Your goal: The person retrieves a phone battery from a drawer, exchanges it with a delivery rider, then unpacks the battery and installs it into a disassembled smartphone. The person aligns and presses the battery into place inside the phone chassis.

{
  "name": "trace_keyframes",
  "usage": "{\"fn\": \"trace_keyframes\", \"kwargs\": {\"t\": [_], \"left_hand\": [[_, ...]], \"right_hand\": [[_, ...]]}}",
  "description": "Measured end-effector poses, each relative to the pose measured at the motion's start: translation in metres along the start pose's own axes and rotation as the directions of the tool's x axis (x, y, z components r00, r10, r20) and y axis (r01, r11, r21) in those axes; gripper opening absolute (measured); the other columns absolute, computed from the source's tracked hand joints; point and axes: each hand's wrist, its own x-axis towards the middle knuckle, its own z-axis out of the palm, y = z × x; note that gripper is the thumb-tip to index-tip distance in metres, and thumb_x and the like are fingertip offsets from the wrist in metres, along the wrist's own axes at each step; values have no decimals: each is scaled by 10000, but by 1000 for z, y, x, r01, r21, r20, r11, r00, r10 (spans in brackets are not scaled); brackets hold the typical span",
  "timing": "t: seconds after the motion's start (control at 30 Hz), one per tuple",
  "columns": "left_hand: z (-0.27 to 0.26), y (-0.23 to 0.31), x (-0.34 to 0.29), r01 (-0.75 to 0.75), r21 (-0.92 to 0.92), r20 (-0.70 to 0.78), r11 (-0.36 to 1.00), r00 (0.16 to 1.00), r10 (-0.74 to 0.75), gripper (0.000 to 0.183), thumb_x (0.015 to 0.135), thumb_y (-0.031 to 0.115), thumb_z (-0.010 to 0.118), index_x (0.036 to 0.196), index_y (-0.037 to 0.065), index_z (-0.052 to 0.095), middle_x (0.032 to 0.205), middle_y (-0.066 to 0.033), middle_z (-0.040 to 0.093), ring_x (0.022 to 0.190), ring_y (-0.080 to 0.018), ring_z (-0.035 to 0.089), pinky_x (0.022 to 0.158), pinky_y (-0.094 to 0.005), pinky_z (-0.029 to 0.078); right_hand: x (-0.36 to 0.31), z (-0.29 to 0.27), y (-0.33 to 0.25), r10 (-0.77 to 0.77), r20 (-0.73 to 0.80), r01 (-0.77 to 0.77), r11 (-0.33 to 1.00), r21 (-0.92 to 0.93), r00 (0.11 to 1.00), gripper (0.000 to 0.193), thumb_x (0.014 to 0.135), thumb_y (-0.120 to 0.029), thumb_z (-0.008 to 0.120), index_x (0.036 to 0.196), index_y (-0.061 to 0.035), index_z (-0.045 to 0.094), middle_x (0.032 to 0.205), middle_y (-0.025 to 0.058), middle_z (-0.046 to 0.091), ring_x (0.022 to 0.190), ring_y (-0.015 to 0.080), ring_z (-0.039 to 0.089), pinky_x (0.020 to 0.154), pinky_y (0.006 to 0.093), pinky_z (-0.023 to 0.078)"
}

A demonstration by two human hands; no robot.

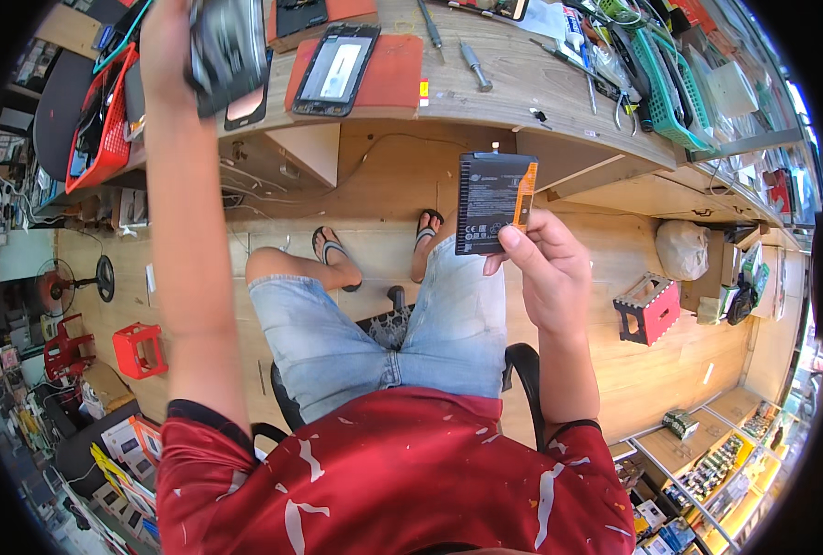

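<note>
In right grip [556, 268], battery [487, 199] by corner.

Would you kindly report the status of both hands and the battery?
Right hand pinching battery near lower corner. Left hand holding dark object, both blurred. Only thumb and fingers overlapping battery.
</note>
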Motion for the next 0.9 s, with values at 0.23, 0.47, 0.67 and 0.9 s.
{"fn": "trace_keyframes", "kwargs": {"t": [0.23, 0.47, 0.67, 0.9], "left_hand": [[82, -128, -218, 105, -640, -292, 761, 883, -368, 525, 1049, 298, 485, 1457, -27, 539, 1161, -304, 715, 1009, -482, 769, 831, -619, 672], [108, -165, -323, 244, -727, -238, 642, 787, -569, 743, 919, 214, 457, 1621, -22, 399, 1406, -307, 653, 1226, -497, 694, 1044, -625, 576], [115, -165, -351, 149, -593, -331, 791, 850, -408, 834, 836, -45, 463, 1659, 5, 343, 1582, -267, 544, 1441, -353, 580, 1194, -463, 480], [117, -151, -346, 214, -517, -320, 829, 849, -419, 1007, 805, -144, 546, 1728, 46, 192, 1700, -219, 417, 1554, -314, 468, 1233, -431, 424]], "right_hand": [[-42, 36, 7, 63, -2, -63, 998, -13, 998, 242, 1059, 7, 685, 1289, 74, 657, 1087, 130, 771, 821, 171, 723, 754, 307, 599], [-85, 62, 40, 249, -57, -256, 946, -201, 967, 323, 1047, -6, 710, 1342, 40, 589, 1102, 123, 784, 794, 141, 716, 708, 273, 563], [-116, 73, 62, 341, -76, -349, 900, -261, 937, 299, 1037, -40, 746, 1293, 28, 607, 1049, 84, 788, 788, 97, 700, 659, 233, 512], [-122, 89, 66, 321, -158, -354, 890, -288, 934, 296, 1022, -39, 768, 1271, 26, 621, 1029, 64, 771, 757, 69, 652, 627, 214, 493]]}}
